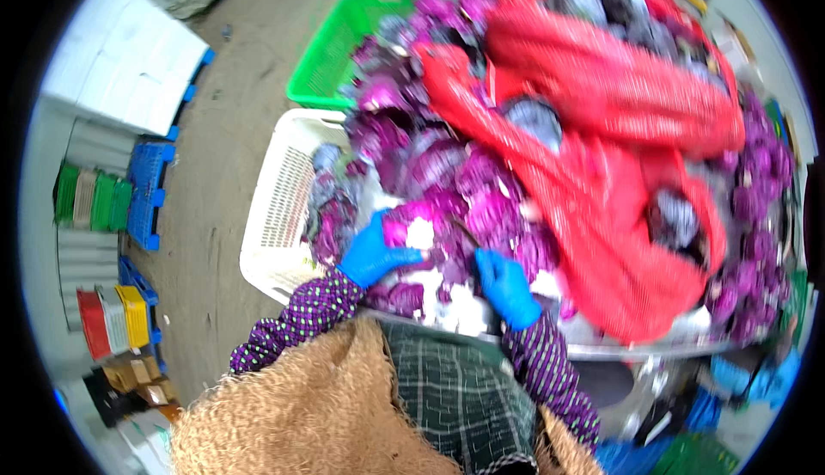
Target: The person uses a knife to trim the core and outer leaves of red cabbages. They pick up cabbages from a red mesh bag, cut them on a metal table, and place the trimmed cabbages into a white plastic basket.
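Note:
My left hand [377, 256], in a blue glove, grips the side of a red cabbage head [396, 229] with a pale cut face turned towards the right. My right hand [508, 289], also gloved in blue, is closed around what looks like a knife; its thin dark blade [466, 232] points away from me towards the cabbages. Blur hides the blade's exact outline. Loose purple leaves [405, 298] and white scraps lie between my hands on the metal table [644, 350]. Beyond them red cabbages [445, 165] are heaped with loose outer leaves.
Red mesh sacks [606, 88] with cabbages inside cover the table's right half. More cabbages [757, 217] are piled at the far right. A white basket [264, 230] holding leaves and a green basket [322, 62] stand along the left edge. Blue pallets [147, 194] line the wall.

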A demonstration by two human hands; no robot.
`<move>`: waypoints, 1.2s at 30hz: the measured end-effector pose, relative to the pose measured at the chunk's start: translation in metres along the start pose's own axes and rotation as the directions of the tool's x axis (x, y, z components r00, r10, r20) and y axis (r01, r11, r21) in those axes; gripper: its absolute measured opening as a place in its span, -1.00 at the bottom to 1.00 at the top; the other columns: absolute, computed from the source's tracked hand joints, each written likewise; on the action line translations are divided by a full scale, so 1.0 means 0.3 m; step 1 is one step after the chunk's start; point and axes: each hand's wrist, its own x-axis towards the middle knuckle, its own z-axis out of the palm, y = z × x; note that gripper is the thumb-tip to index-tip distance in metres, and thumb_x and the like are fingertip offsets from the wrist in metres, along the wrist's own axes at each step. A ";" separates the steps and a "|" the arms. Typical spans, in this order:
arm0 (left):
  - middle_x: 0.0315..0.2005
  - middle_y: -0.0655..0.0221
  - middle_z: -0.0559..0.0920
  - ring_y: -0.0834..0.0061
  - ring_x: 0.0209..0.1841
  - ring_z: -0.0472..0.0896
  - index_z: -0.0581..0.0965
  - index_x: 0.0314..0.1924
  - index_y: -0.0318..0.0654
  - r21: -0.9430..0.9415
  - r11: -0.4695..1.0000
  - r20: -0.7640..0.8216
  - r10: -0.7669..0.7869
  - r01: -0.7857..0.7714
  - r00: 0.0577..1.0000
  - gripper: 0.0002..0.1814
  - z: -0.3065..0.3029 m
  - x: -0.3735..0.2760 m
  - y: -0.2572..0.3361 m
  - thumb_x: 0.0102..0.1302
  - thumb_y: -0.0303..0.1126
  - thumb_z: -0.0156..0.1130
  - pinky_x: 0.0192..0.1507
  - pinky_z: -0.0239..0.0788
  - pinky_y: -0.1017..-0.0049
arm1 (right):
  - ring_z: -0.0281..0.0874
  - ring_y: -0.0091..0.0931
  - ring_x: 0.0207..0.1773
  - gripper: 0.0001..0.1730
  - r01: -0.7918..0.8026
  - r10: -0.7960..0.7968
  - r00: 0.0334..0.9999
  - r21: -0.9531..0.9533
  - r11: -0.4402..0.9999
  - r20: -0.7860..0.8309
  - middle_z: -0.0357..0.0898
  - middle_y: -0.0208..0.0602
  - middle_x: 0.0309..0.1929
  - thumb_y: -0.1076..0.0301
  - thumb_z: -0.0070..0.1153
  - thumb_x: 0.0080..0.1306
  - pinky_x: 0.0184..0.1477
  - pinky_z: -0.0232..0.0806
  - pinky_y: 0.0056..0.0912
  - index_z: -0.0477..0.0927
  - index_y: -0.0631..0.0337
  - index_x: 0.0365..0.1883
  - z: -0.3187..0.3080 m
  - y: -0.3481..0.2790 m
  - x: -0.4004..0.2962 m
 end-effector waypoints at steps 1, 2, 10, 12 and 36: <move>0.03 0.16 0.55 0.40 0.08 0.52 0.29 0.23 -0.44 -0.044 0.999 -0.011 -0.011 0.010 1.000 -0.05 -0.024 0.006 -0.083 -0.08 -0.16 0.59 0.19 0.33 0.39 | 0.52 0.01 -0.44 -0.58 0.072 -0.073 0.997 0.071 0.995 0.006 0.50 0.15 -0.52 0.07 -0.04 0.43 -0.44 0.28 -0.01 0.57 0.26 -0.40 0.030 0.014 0.015; 0.05 0.17 0.54 0.39 0.09 0.52 0.27 0.26 -0.40 -0.179 0.982 0.043 -0.049 0.056 0.998 -0.02 -0.047 -0.007 -0.095 -0.09 -0.14 0.60 0.19 0.33 0.39 | 0.57 -0.34 -0.43 -0.55 0.022 -0.025 0.990 0.023 0.999 0.136 0.55 0.02 -0.48 0.09 -0.12 0.48 -0.34 0.34 -0.25 0.60 0.32 -0.30 0.018 -0.014 0.026; 0.24 -0.14 0.34 -0.03 0.27 0.38 0.14 0.38 -0.35 0.442 0.893 0.119 0.040 -0.089 0.992 0.34 -0.028 -0.053 0.022 -0.29 0.30 0.52 0.29 0.22 0.21 | 0.62 -0.38 -0.29 -0.54 -0.206 0.191 0.973 0.117 0.972 0.125 0.65 -0.02 -0.31 0.04 -0.02 0.44 -0.20 0.40 -0.29 0.58 0.35 -0.16 0.015 0.006 0.132; 0.28 -0.13 0.30 0.00 0.32 0.31 0.13 0.38 -0.41 0.445 0.889 0.142 0.045 -0.105 0.989 0.34 -0.032 -0.055 0.030 -0.27 0.30 0.51 0.35 0.12 0.24 | 0.60 -0.22 -0.31 -0.49 -0.044 0.044 0.996 0.009 0.999 0.076 0.60 0.09 -0.36 -0.04 0.05 0.37 -0.25 0.38 -0.18 0.57 0.36 -0.24 0.013 -0.074 0.153; -0.13 0.36 0.58 0.57 -0.05 0.51 0.51 0.02 -0.26 -0.480 0.855 -0.182 -0.317 0.197 0.931 -0.58 -0.068 0.022 -0.116 0.25 -0.18 0.30 0.01 0.34 0.50 | 0.64 -0.22 -0.17 -0.21 0.242 -0.240 0.962 0.000 0.970 -0.130 0.58 -0.06 -0.06 -0.10 0.37 0.05 -0.16 0.46 -0.23 0.46 0.05 0.20 0.147 -0.166 0.071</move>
